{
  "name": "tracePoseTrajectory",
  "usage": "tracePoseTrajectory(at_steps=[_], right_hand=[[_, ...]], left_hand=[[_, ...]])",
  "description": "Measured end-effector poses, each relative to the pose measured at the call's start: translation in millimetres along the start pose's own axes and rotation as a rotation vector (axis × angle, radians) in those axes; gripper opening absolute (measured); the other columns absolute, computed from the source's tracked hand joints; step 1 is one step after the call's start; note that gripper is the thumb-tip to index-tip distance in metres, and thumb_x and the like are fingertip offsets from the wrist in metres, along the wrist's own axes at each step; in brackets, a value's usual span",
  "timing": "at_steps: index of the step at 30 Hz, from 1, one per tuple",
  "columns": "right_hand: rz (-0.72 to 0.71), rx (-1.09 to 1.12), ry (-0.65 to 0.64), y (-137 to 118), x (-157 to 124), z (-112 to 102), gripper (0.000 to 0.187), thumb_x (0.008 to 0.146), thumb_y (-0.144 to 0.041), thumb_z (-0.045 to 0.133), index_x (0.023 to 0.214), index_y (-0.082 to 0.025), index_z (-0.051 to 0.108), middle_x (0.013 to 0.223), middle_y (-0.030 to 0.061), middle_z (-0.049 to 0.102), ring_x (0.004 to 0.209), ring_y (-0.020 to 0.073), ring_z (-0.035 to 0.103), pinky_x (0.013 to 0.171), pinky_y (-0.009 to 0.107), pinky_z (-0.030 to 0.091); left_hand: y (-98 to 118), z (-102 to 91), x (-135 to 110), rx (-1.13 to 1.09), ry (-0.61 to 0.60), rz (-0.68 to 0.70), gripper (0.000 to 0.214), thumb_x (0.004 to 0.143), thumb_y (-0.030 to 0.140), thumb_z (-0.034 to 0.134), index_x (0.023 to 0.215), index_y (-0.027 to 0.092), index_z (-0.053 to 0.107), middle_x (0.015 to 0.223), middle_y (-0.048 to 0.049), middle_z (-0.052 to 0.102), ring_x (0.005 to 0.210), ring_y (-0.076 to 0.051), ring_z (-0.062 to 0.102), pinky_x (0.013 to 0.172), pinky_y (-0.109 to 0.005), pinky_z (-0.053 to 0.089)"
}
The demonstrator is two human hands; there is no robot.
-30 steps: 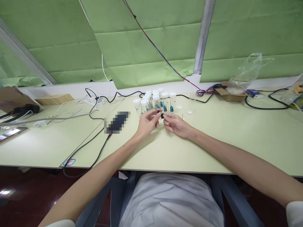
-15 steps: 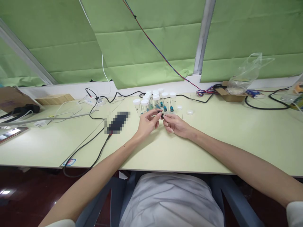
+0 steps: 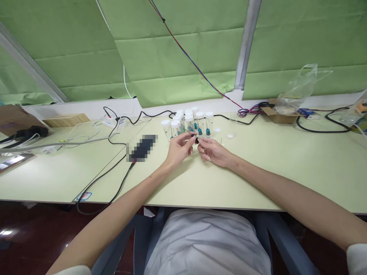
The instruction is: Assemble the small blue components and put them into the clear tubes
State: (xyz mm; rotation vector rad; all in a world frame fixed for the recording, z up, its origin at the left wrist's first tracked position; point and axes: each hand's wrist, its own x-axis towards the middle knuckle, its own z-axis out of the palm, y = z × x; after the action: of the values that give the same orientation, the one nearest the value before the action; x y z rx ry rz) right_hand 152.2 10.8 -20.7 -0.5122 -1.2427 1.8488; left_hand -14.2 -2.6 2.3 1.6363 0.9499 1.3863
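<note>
My left hand point(image 3: 179, 147) and my right hand point(image 3: 213, 151) meet just above the pale green table point(image 3: 258, 172), fingertips pinched together on a small black part point(image 3: 196, 140) held between them. Right behind the hands stands a cluster of clear vials with white caps point(image 3: 187, 122), several holding small blue-green pieces. Two loose white caps point(image 3: 229, 135) lie on the table to the right of the vials. A thin pin-like piece point(image 3: 222, 141) lies beside my right hand.
A black device with a cable point(image 3: 142, 148) lies left of my hands. Black and white cables and a power strip point(image 3: 114, 122) run across the back left. A cardboard box with a plastic bag point(image 3: 286, 109) sits at the back right.
</note>
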Motion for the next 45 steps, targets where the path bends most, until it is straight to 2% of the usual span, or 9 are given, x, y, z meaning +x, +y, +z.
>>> tracePoseTrajectory(at_steps=[6, 12, 20, 24, 28, 32, 36, 40, 45], right_hand=[[0.048, -0.054, 0.021, 0.6, 1.4, 0.0, 0.046, 0.095, -0.058, 0.056, 0.082, -0.015, 0.060, 0.050, -0.0051, 0.051, 0.034, 0.0061, 0.038, 0.035, 0.020, 0.030], [0.002, -0.033, 0.001, -2.4, -1.1, 1.6, 0.034, 0.082, -0.043, 0.078, 0.089, -0.018, 0.057, 0.062, -0.0067, 0.058, 0.037, 0.0039, 0.041, 0.036, 0.017, 0.033], [0.111, -0.059, 0.014, -0.9, 0.3, 1.7, 0.048, 0.095, -0.063, 0.052, 0.083, -0.017, 0.058, 0.048, -0.0057, 0.050, 0.032, 0.0067, 0.036, 0.033, 0.019, 0.027], [0.049, -0.046, 0.006, -1.7, -0.8, 2.5, 0.038, 0.092, -0.056, 0.062, 0.093, -0.019, 0.057, 0.057, -0.0072, 0.055, 0.034, 0.0059, 0.038, 0.034, 0.018, 0.029], [0.005, -0.023, -0.006, -1.9, -1.5, 1.3, 0.034, 0.085, -0.046, 0.074, 0.088, -0.019, 0.054, 0.061, -0.0082, 0.055, 0.036, 0.0044, 0.039, 0.037, 0.018, 0.030], [0.035, -0.035, 0.003, -0.7, -0.6, 0.1, 0.034, 0.092, -0.050, 0.065, 0.085, -0.018, 0.055, 0.053, -0.0082, 0.049, 0.033, 0.0051, 0.035, 0.036, 0.019, 0.029], [0.120, -0.058, 0.022, 0.2, 0.5, -0.1, 0.048, 0.096, -0.062, 0.051, 0.081, -0.018, 0.055, 0.045, -0.0076, 0.044, 0.030, 0.0070, 0.032, 0.033, 0.020, 0.025], [0.074, -0.052, 0.016, -0.8, -0.1, 0.0, 0.040, 0.091, -0.058, 0.062, 0.090, -0.018, 0.057, 0.052, -0.0084, 0.047, 0.034, 0.0059, 0.034, 0.035, 0.019, 0.027], [0.039, -0.040, -0.009, -0.4, 0.4, -1.1, 0.034, 0.089, -0.049, 0.068, 0.083, -0.018, 0.055, 0.053, -0.0079, 0.047, 0.036, 0.0052, 0.034, 0.036, 0.018, 0.029]], left_hand=[[0.1, 0.5, -0.3, -0.006, 0.006, 0.000, 0.040, 0.078, 0.050, 0.078, 0.096, 0.015, 0.073, 0.083, -0.0043, 0.068, 0.047, -0.007, 0.048, 0.043, -0.025, 0.042], [-1.0, -0.7, 0.4, 0.009, 0.012, 0.005, 0.037, 0.079, 0.049, 0.077, 0.094, 0.016, 0.073, 0.082, -0.0041, 0.067, 0.047, -0.007, 0.048, 0.042, -0.024, 0.041], [-1.7, 0.1, -0.4, 0.004, -0.007, 0.003, 0.039, 0.079, 0.050, 0.076, 0.096, 0.015, 0.074, 0.083, -0.0049, 0.068, 0.047, -0.007, 0.047, 0.043, -0.023, 0.042], [-1.3, -0.4, -0.4, 0.001, -0.006, 0.001, 0.041, 0.078, 0.051, 0.077, 0.097, 0.015, 0.074, 0.082, -0.0052, 0.068, 0.047, -0.007, 0.048, 0.043, -0.024, 0.041], [-1.5, -0.3, -0.4, 0.009, -0.005, 0.003, 0.040, 0.079, 0.051, 0.076, 0.098, 0.016, 0.074, 0.085, -0.0060, 0.068, 0.048, -0.007, 0.048, 0.043, -0.024, 0.041], [-2.2, 0.8, -0.7, 0.012, -0.019, 0.003, 0.039, 0.079, 0.050, 0.076, 0.097, 0.016, 0.074, 0.081, -0.0052, 0.068, 0.048, -0.007, 0.047, 0.043, -0.023, 0.041], [-2.8, 0.9, -0.9, 0.004, -0.017, -0.002, 0.039, 0.078, 0.050, 0.077, 0.097, 0.016, 0.074, 0.082, -0.0042, 0.068, 0.047, -0.007, 0.046, 0.043, -0.025, 0.041], [-1.8, -0.5, -0.2, 0.010, 0.008, -0.002, 0.038, 0.077, 0.050, 0.078, 0.095, 0.016, 0.074, 0.082, -0.0039, 0.068, 0.047, -0.008, 0.047, 0.044, -0.026, 0.040], [-1.2, -0.6, 0.3, 0.028, 0.005, -0.001, 0.038, 0.078, 0.050, 0.077, 0.096, 0.017, 0.075, 0.081, -0.0045, 0.068, 0.046, -0.008, 0.047, 0.043, -0.026, 0.040]])
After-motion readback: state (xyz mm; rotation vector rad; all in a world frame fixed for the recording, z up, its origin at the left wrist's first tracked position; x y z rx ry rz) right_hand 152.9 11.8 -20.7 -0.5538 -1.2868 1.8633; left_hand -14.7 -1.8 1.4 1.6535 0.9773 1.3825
